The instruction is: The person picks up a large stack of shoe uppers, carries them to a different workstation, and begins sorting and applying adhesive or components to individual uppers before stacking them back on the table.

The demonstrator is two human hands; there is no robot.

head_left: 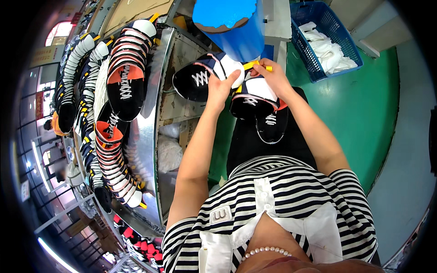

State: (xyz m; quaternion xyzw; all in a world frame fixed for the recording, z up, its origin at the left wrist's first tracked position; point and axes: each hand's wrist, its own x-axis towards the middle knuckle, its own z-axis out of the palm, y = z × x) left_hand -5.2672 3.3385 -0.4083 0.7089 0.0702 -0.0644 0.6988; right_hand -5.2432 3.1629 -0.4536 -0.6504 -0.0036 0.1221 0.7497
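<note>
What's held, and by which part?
A black-and-white shoe: the left hand grips it by the white heel, and the right hand pinches the yellow tab there.

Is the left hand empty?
No: the left hand holds the black shoe by its white end, thumb on top.

Single head-worn fisheye, left of a side-by-side pair. Faces down: striped shirt [300,186] close, left hand [221,89] and right hand [275,78] farther off, upper centre. Edges bow.
</note>
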